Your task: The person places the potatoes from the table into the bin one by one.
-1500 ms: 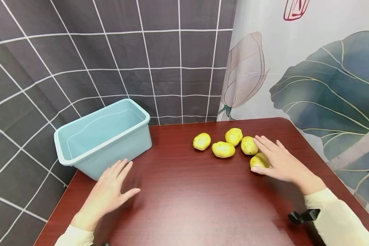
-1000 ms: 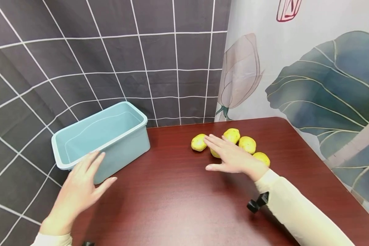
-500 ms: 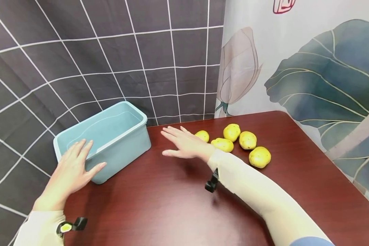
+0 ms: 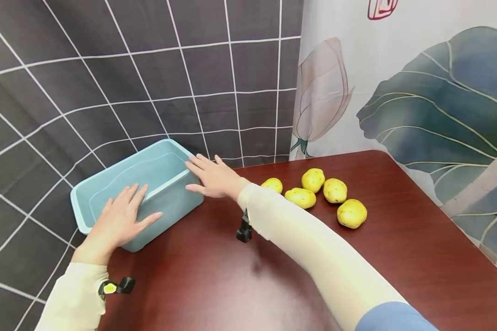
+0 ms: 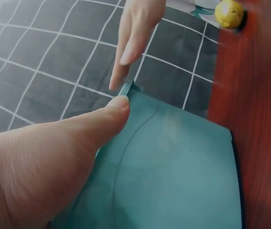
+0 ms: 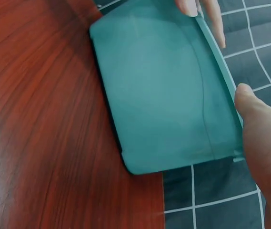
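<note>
A light blue rectangular bin [image 4: 170,200] stands upright at the table's left. My left hand [image 4: 118,223] is at its near long side, fingers straight over the rim and thumb spread outside. At the bin's right end is my right hand [image 4: 215,178], palm down with straight fingers at the rim. Both wrist views show the bin's outer wall [image 5: 183,157] [image 6: 149,90] with a thumb close to the rim; whether either hand touches it, I cannot tell. Neither hand is curled round anything.
Several yellow potatoes [image 4: 300,197] lie in a loose group at the back right of the dark red table [image 4: 397,257]. A grey checked curtain [image 4: 257,110] hangs behind the bin, and a white floral curtain [image 4: 356,59] at the right.
My right hand has swept left from above the potatoes to the bin's right end. My left hand moved left, then back a little right along the bin. The potatoes lie as before.
</note>
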The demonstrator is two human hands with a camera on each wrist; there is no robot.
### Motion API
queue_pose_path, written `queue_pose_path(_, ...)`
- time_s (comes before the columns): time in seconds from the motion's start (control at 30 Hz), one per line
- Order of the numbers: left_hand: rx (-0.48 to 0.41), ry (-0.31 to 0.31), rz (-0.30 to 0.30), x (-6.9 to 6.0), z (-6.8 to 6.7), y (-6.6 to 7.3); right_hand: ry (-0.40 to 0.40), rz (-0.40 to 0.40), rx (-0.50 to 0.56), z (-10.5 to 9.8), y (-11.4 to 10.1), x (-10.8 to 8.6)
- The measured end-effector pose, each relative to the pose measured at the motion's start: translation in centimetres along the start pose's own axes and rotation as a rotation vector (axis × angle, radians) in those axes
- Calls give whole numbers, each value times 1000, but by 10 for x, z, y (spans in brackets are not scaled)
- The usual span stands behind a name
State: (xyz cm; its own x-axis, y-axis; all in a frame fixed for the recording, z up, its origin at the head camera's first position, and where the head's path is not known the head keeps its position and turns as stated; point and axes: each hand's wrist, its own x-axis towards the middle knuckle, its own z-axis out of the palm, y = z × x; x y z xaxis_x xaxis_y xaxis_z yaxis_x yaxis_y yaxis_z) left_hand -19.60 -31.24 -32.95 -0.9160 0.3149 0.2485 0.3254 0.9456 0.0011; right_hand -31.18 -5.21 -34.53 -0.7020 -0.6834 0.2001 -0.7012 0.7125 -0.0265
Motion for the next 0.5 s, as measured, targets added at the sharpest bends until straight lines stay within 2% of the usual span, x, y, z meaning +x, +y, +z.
queue_pose_path(0.1,15,-22,-18,-4,4,1,-37,-15,-14,4,-8,10)
queue_pose_path(0.23,33,-26,-29,-6,8,3,-67,-4,-12,5,-15,12)
queue_pose_path(0.5,24,0,-36,-2,11,3,-57,8,2,5,-12,9)
